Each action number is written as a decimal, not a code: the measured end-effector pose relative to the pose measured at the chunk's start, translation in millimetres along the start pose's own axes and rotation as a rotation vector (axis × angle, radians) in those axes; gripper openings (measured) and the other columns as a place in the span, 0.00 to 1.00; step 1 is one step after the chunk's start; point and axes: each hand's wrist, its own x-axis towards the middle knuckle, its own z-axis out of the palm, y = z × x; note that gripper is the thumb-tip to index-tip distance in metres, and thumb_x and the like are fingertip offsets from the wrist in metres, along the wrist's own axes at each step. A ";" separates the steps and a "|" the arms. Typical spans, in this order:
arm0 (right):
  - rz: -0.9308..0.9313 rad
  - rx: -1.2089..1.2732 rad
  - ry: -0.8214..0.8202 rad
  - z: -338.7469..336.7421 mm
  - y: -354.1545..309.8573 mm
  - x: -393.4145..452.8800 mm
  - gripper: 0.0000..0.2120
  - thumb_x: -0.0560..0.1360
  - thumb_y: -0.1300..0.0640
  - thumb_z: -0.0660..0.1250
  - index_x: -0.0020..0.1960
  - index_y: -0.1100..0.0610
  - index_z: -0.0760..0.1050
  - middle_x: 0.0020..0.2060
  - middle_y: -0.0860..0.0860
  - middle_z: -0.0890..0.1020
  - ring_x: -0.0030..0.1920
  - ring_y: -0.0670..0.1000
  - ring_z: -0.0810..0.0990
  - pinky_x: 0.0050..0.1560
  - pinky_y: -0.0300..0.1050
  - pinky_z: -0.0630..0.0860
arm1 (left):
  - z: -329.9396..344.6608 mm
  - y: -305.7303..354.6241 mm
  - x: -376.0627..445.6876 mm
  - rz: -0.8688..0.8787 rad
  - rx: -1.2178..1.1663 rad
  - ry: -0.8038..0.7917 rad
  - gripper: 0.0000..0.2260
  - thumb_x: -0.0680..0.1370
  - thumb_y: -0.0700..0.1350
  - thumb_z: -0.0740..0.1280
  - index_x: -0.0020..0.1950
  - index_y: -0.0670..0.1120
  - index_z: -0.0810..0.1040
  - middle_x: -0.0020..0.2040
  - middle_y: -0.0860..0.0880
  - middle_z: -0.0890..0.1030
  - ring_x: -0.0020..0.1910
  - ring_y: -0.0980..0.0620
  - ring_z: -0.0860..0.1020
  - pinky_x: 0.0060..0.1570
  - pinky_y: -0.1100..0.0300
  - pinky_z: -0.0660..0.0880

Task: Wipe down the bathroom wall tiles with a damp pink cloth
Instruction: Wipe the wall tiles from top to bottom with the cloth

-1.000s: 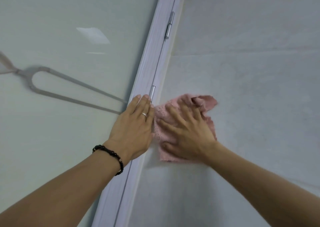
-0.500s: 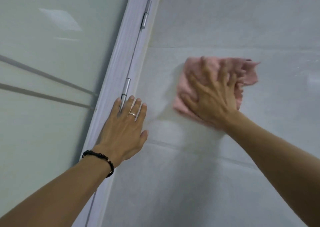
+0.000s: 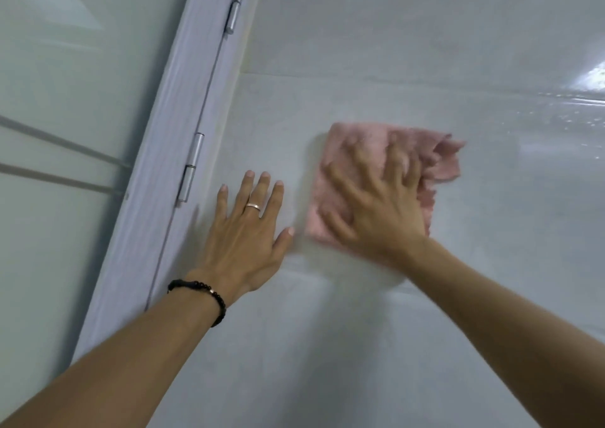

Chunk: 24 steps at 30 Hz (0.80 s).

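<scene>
The pink cloth (image 3: 389,179) lies flat against the pale wall tiles (image 3: 376,346), crumpled into a rough square, with a ragged corner trailing out toward the upper right. The right hand (image 3: 376,211) lies on top of it, palm down and fingers (image 3: 397,162) fanned wide, pressing the cloth to the tile rather than pinching it; nothing is gripped between finger and thumb. The cloth shows around the hand on three sides: above the fingertips, to the left of the thumb side, and out past the little finger on the right, while the heel of the hand covers its lower edge. Hand and cloth are blurred, so finer folds cannot be made out. Just beside the cloth, to its left and apart from it by a narrow strip of bare tile, the left hand (image 3: 247,228) rests flat on the wall, fingers extended and slightly parted, thumb angled out toward the cloth without touching it. A ring (image 3: 253,205) sits on one finger and a dark beaded bracelet (image 3: 203,292) circles the wrist. Left of that hand runs a pale door frame (image 3: 163,152) carrying two metal hinges (image 3: 191,167), and beyond it a frosted glass panel (image 3: 65,100). A grout line crosses the tiles above the cloth, and a bright glare patch sits at the far right edge.
</scene>
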 end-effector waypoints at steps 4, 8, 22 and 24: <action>-0.309 -0.060 -0.035 -0.5 18.7 -38.5 0.35 0.75 0.30 0.55 0.78 0.43 0.64 0.80 0.52 0.61 0.74 0.76 0.58 0.68 0.78 0.57 | 8.4 18.1 4.3 0.026 -0.106 0.003 0.33 0.77 0.63 0.40 0.80 0.49 0.43 0.80 0.48 0.43 0.77 0.50 0.35 0.75 0.45 0.36; 0.160 -0.049 -0.041 -10.7 61.5 0.9 0.36 0.74 0.28 0.48 0.80 0.39 0.55 0.82 0.49 0.53 0.77 0.72 0.50 0.73 0.75 0.49 | 10.0 36.2 16.8 0.063 -0.159 0.036 0.33 0.77 0.63 0.40 0.80 0.49 0.43 0.80 0.48 0.43 0.78 0.50 0.36 0.75 0.45 0.37; 0.030 -0.032 0.000 -17.3 78.8 7.9 0.33 0.76 0.31 0.47 0.79 0.40 0.57 0.81 0.50 0.55 0.74 0.69 0.56 0.70 0.73 0.56 | 0.9 84.4 70.5 0.085 -0.304 0.124 0.35 0.76 0.65 0.37 0.79 0.49 0.43 0.80 0.51 0.42 0.77 0.53 0.35 0.75 0.47 0.35; -0.224 -0.085 -0.052 -19.2 95.2 -1.0 0.33 0.77 0.31 0.49 0.79 0.41 0.61 0.80 0.51 0.61 0.74 0.70 0.58 0.70 0.73 0.57 | 2.0 88.6 73.4 0.093 -0.303 0.109 0.35 0.76 0.65 0.37 0.79 0.49 0.41 0.80 0.51 0.42 0.77 0.54 0.35 0.75 0.46 0.35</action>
